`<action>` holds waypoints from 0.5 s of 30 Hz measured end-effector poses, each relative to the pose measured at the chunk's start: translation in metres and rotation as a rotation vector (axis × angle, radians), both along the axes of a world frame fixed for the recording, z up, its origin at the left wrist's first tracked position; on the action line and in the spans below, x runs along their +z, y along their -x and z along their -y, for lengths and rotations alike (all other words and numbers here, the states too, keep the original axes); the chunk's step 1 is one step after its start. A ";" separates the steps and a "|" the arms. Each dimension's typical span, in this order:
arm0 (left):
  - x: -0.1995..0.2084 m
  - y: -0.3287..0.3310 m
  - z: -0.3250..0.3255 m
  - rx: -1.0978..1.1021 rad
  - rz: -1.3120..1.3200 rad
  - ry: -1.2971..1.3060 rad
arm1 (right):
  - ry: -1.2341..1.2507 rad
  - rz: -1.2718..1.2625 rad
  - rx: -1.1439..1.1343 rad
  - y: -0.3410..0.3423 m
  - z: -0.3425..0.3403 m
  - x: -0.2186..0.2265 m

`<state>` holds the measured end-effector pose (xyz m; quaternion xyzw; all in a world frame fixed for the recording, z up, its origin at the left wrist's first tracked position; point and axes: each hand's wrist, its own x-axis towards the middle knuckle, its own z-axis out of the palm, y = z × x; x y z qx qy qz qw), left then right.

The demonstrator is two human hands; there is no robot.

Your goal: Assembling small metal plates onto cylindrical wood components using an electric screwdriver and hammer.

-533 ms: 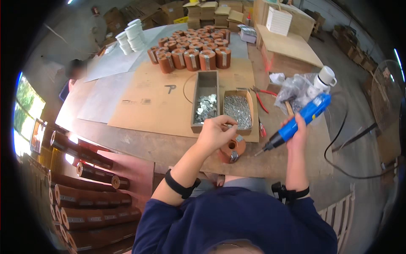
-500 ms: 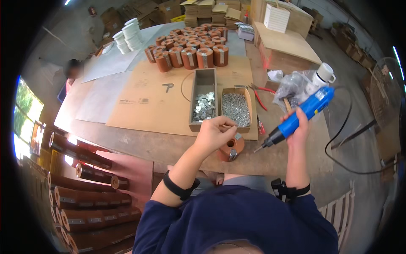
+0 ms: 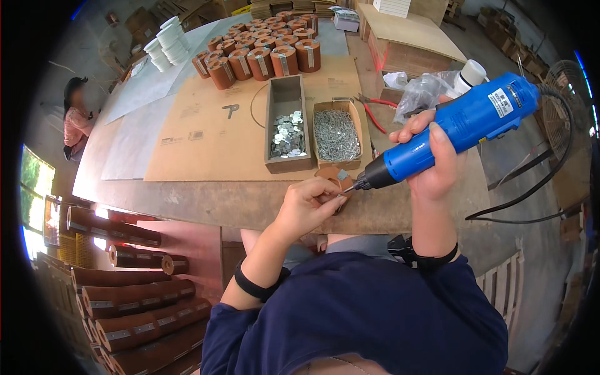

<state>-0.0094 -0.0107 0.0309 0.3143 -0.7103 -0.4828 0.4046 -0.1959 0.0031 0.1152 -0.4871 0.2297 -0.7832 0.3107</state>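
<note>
My right hand (image 3: 432, 164) grips a blue corded electric screwdriver (image 3: 459, 128), its tip pointing down-left onto a small metal plate on a brown cardboard roll (image 3: 333, 177) at the table's front edge. My left hand (image 3: 307, 205) is closed around the near side of that roll, fingers pinched beside the driver tip. Just beyond the roll stand two open cardboard boxes: one with small metal plates (image 3: 287, 133), one with screws (image 3: 336, 134).
A cluster of upright brown rolls (image 3: 259, 55) stands at the far side of the table, beside stacked white cups (image 3: 165, 44). Red-handled pliers (image 3: 374, 111) and a plastic bag (image 3: 423, 92) lie right. Long brown rolls (image 3: 122, 300) are stacked lower left. Another person (image 3: 76, 115) sits far left.
The blue screwdriver has come down and in, its tip now on the roll. My left hand has dropped from in front of the boxes to the roll's near side.
</note>
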 end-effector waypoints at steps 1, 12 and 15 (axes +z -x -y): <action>-0.002 0.000 0.000 -0.001 -0.015 0.002 | -0.012 0.005 0.005 -0.002 0.000 -0.002; -0.007 -0.003 0.001 -0.026 0.014 -0.073 | -0.031 -0.034 0.071 -0.006 0.000 -0.006; -0.007 -0.002 0.001 -0.020 0.017 -0.094 | -0.017 -0.069 0.098 -0.009 -0.002 -0.002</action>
